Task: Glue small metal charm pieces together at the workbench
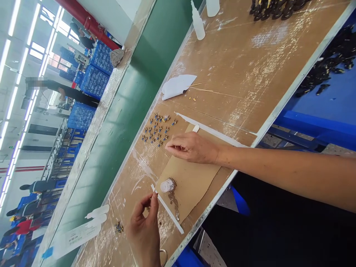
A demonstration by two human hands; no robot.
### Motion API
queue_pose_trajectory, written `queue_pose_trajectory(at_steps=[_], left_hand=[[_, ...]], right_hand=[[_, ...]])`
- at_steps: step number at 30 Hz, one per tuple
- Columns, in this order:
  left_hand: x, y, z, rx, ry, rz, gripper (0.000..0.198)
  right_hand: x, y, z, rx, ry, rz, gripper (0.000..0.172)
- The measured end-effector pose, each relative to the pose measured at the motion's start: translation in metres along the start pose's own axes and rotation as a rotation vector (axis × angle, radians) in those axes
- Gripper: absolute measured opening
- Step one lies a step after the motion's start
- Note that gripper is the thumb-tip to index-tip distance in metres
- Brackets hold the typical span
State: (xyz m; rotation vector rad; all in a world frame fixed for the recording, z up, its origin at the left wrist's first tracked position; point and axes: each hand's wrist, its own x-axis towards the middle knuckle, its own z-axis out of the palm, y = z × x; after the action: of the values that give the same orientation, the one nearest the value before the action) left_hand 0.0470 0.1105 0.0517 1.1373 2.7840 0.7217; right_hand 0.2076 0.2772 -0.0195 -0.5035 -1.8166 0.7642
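My left hand (pixel 144 226) is at the lower middle, thumb and index finger pinched together beside a white strip (pixel 169 214). Anything in that pinch is too small to make out. Over the brown cardboard sheet (pixel 191 181) is my right hand (pixel 191 147), its fingers drawn together; what they hold is hidden. A small white tip (pixel 196 128) shows just behind its knuckles. Several tiny blue-and-gold figures (pixel 155 129) stand in a group by its fingertips. Between my hands, a small whitish cup (pixel 168 185) sits on the cardboard, with a wet smear alongside.
A small cluster of figures (pixel 119 227) and white plastic bottles (pixel 78 235) lie left of my left hand. White paper (pixel 178 87), a nozzle bottle (pixel 198 23) and dark pieces (pixel 275 9) are farther right. A green partition (pixel 130 100) borders the table. Other people work beyond.
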Motion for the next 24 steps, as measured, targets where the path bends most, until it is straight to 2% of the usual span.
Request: queue_pose_trajectory(at_steps=[3,6,10,12,17,24], left_hand=[[-0.016,-0.012,-0.008,-0.095,0.137,-0.111,0.037],[-0.035,-0.038,-0.004,-0.229,0.276,-0.252,0.036],[-0.059,-0.078,0.013,-0.246,0.325,-0.378,0.036],[-0.065,-0.09,0.02,-0.22,0.351,-0.41,0.037],[-0.069,-0.093,0.028,-0.224,0.394,-0.362,0.034],[-0.071,-0.09,0.028,-0.128,0.344,-0.356,0.031]], right_hand=[[0.0,-0.001,-0.001,-0.004,0.016,-0.01,0.021],[-0.001,-0.003,-0.001,-0.01,0.02,-0.008,0.02],[-0.003,-0.006,0.002,-0.02,0.028,-0.031,0.019],[-0.004,-0.006,0.003,-0.024,0.028,-0.034,0.019],[-0.005,-0.005,0.004,-0.046,0.014,-0.017,0.02],[-0.006,-0.005,0.004,-0.033,-0.015,0.007,0.02]])
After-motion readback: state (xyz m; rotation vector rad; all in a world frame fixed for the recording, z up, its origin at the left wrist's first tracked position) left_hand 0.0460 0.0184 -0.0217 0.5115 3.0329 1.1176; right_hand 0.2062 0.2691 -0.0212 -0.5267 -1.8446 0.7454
